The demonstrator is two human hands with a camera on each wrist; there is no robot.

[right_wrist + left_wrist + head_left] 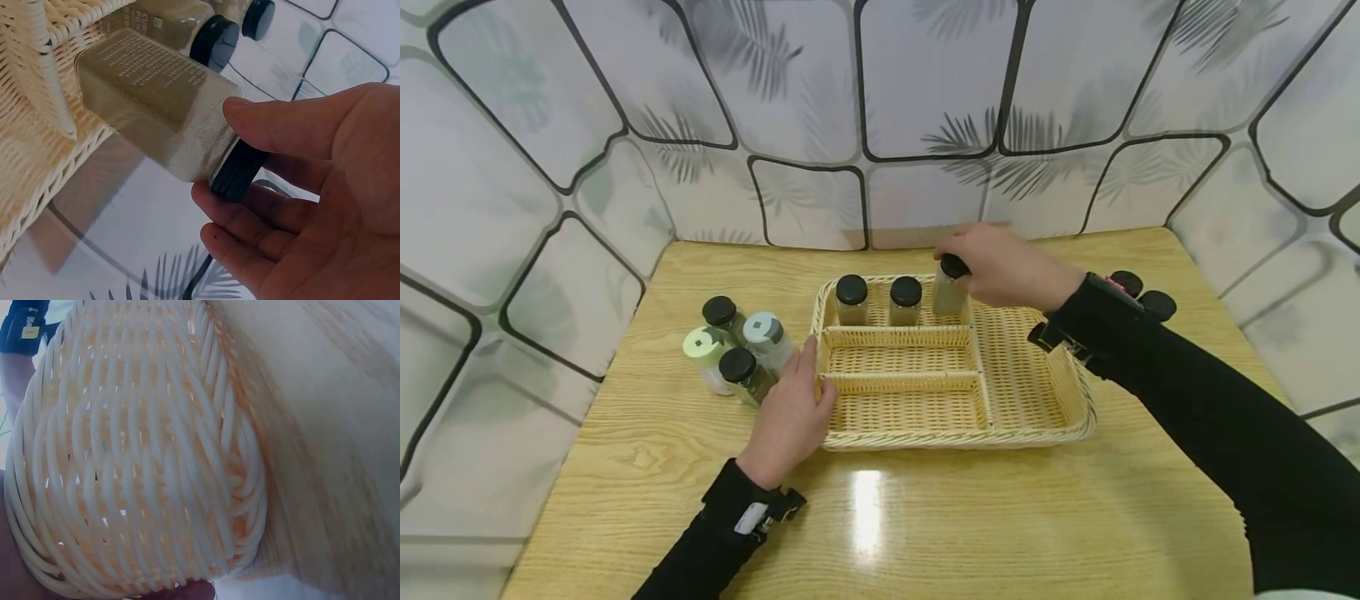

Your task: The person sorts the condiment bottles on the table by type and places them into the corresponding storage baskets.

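Observation:
My right hand (1000, 265) pinches a spice jar (949, 297) near its black cap. In the right wrist view this clear jar (150, 94) holds a brownish powder; its base is at the wicker basket (37, 206). The jar stands at the right end of the back compartment, beside two other black-capped jars, one left (852, 302) and one middle (905, 302). My left hand (790, 417) grips the left rim of the basket (925, 439), thumb over the edge. The left wrist view shows mostly the basket's woven side (137, 450).
Left of the basket stand several jars: two black-capped, one green-capped (705, 354) and one with a pale blue cap (767, 337). Two black caps (1157, 306) show beyond my right forearm. A patterned curtain (925, 200) rises at the wooden table's (970, 517) back edge.

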